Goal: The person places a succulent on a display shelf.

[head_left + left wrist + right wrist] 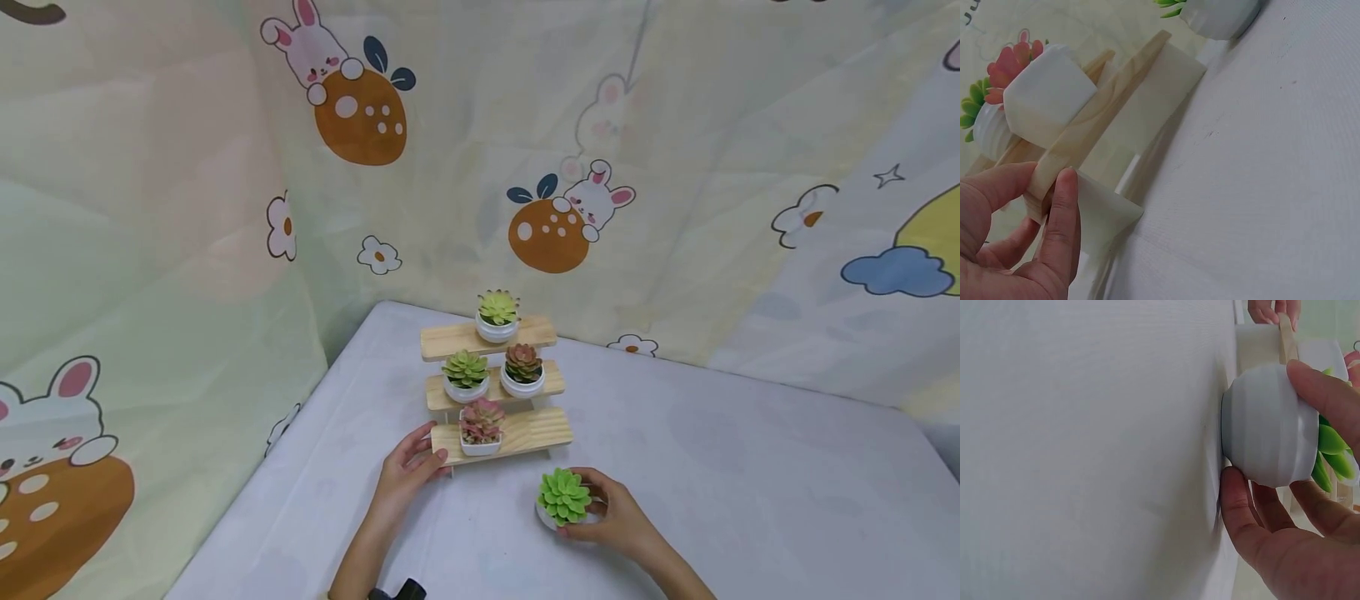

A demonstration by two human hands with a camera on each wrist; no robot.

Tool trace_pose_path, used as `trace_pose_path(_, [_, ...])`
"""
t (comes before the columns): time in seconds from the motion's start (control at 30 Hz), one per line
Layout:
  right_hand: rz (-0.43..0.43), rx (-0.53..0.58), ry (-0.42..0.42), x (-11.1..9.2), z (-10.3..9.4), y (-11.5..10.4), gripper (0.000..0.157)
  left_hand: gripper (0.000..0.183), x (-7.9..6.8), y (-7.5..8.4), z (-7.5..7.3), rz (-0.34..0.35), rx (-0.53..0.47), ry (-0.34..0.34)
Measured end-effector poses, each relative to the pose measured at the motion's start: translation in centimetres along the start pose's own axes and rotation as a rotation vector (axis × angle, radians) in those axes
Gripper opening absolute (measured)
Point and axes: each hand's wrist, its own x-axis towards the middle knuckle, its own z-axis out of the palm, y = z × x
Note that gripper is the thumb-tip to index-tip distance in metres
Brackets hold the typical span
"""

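A three-tier wooden display stand (534,429) stands on the table. My left hand (405,471) pinches the left end of its lowest board (1094,115) between thumb and fingers. In front of the stand's right side, my right hand (611,512) grips a round white pot (1269,425) holding a bright green succulent (564,496). The pot is upright, at or just above the tabletop; I cannot tell which. On the bottom board sits a square white pot with a pink succulent (482,421). The middle board bears a green succulent (466,369) and a dark red one (523,363).
A pale green succulent in a white pot (497,317) stands on the top board. White cloth (712,475) covers the table. Behind and to the left hangs a curtain (465,108) printed with rabbits. A black object (401,590) shows near the left forearm.
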Motion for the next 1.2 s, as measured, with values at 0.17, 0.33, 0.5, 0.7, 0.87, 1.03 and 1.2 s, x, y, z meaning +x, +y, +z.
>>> trace_pose_path(0.17, [-0.010, 0.004, 0.011, 0.0, 0.1, 0.2, 0.076, 0.058, 0.1, 0.1, 0.0, -0.013, -0.009, 0.009])
trace_pose_path(0.33, [-0.005, -0.014, 0.038, 0.1, 0.3, -0.1, 0.075, 0.058, -0.1, 0.3, 0.0, -0.010, -0.015, 0.006])
trace_pose_path(0.5, [-0.036, -0.006, 0.061, 0.0, 0.1, -0.8, 0.075, 0.059, 0.0, 0.1, -0.1, -0.001, -0.020, -0.007])
trace_pose_path(0.7, [-0.020, 0.015, 0.134, 0.1, -0.3, -1.7, 0.076, 0.060, 0.0, -0.2, -0.2, 0.005, -0.025, -0.019])
trace_pose_path(0.87, [-0.005, 0.038, 0.221, 0.6, -0.2, -2.5, 0.073, 0.060, 0.1, 0.0, -0.3, -0.007, -0.022, -0.008])
trace_pose_path(1.03, [-0.003, 0.052, 0.292, 1.2, -0.2, -3.6, 0.070, 0.061, 0.0, 0.0, -0.2, -0.007, -0.016, -0.005])
trace_pose_path(1.2, [0.011, 0.035, 0.321, 1.9, -0.1, -4.6, 0.071, 0.062, 0.0, -0.2, -0.2, -0.001, -0.016, -0.018])
